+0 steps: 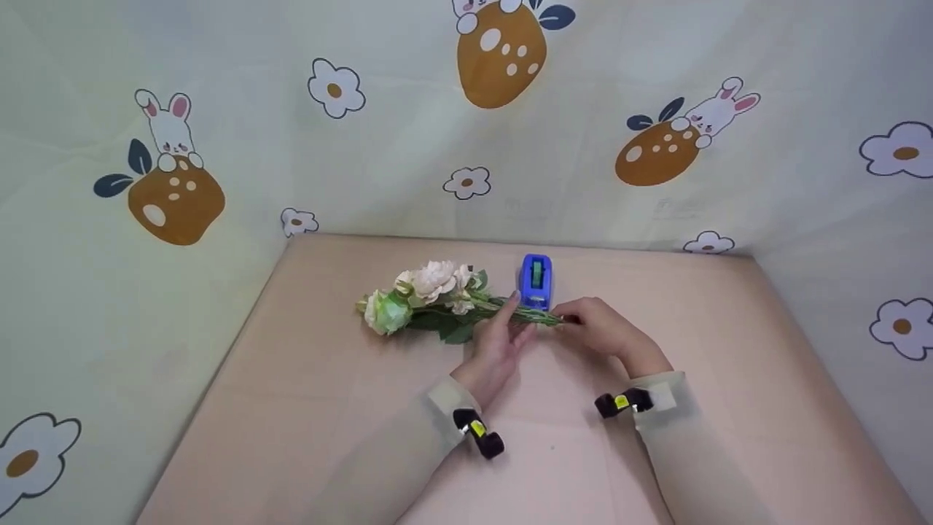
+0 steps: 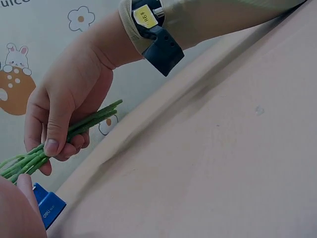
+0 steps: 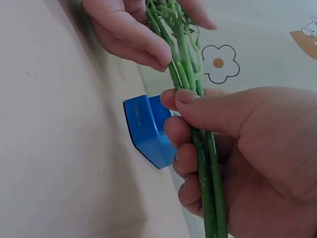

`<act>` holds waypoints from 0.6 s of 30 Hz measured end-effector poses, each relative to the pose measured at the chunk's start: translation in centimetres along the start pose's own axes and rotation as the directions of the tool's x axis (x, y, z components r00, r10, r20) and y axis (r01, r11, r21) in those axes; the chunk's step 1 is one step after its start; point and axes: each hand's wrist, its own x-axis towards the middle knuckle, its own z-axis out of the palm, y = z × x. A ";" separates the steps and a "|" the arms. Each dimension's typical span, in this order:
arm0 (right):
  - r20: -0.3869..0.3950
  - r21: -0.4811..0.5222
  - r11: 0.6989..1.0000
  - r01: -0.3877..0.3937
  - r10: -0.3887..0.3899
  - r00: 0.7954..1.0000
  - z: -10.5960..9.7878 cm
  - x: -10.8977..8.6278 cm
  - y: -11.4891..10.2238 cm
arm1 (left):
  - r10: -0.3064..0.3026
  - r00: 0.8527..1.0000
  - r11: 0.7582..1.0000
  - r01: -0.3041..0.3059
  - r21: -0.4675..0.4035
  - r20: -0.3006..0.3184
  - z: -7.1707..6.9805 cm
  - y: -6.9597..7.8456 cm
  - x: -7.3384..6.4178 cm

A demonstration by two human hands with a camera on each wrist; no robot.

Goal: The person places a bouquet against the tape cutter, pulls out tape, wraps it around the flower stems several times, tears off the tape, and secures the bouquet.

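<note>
A bunch of artificial flowers, pale pink with one greenish bloom, lies sideways with its heads to the left. My left hand is under the upper stems, which pass between its thumb and fingers. In the right wrist view, that hand's fingers are fairly straight and the thumb stands apart from them. Farther down, my right hand grips the green stems near their cut ends, thumb pressed against curled fingers. Just behind the stems stands a blue tape dispenser, partly covered by them in the right wrist view.
The table has a plain pinkish cover. A patterned curtain with rabbits and flowers rises behind it and along both sides. Each sleeve carries a black wrist camera mount near the cuff.
</note>
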 end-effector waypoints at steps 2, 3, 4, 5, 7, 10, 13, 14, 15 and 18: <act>-0.009 -0.006 1.000 0.014 -0.014 1.000 0.1 0.1 0.0 | -0.007 1.000 1.000 0.007 0.001 -0.011 -0.1 0.2 0.0; -0.014 -0.011 1.000 0.019 -0.019 1.000 0.2 0.1 0.0 | -0.011 1.000 1.000 0.011 0.001 -0.014 -0.1 0.3 0.0; -0.016 -0.016 1.000 0.023 -0.024 1.000 0.2 0.1 0.0 | -0.016 1.000 1.000 0.016 0.002 -0.015 -0.1 0.4 0.0; -0.017 -0.024 0.999 0.031 -0.032 0.999 0.2 0.1 0.0 | -0.020 1.000 1.000 0.020 -0.001 -0.013 -0.1 0.5 -0.1; -0.018 -0.049 0.997 0.057 -0.058 0.998 0.2 0.0 -0.1 | -0.028 1.000 1.000 0.028 -0.009 -0.007 -0.1 0.6 -0.1; -0.019 -0.108 0.989 0.098 -0.100 0.995 0.2 0.1 -0.3 | -0.028 1.000 1.000 0.028 0.004 0.001 0.0 0.7 0.0; -0.041 -0.159 0.980 0.123 -0.131 0.991 0.4 0.1 -0.3 | -0.005 1.000 0.999 0.005 0.042 -0.008 0.0 0.8 0.0; -0.053 -0.164 0.978 0.126 -0.136 0.989 0.5 0.1 -0.3 | 0.010 1.000 0.998 -0.009 0.062 -0.010 0.1 0.9 0.0; -0.065 -0.162 0.978 0.128 -0.140 0.988 0.5 0.1 -0.3 | 0.024 1.000 0.996 -0.023 0.086 -0.018 0.1 0.9 0.0; -0.097 -0.144 0.980 0.135 -0.150 0.984 0.7 0.2 0.0 | 0.082 0.997 0.987 -0.080 0.138 -0.009 0.3 0.9 -0.1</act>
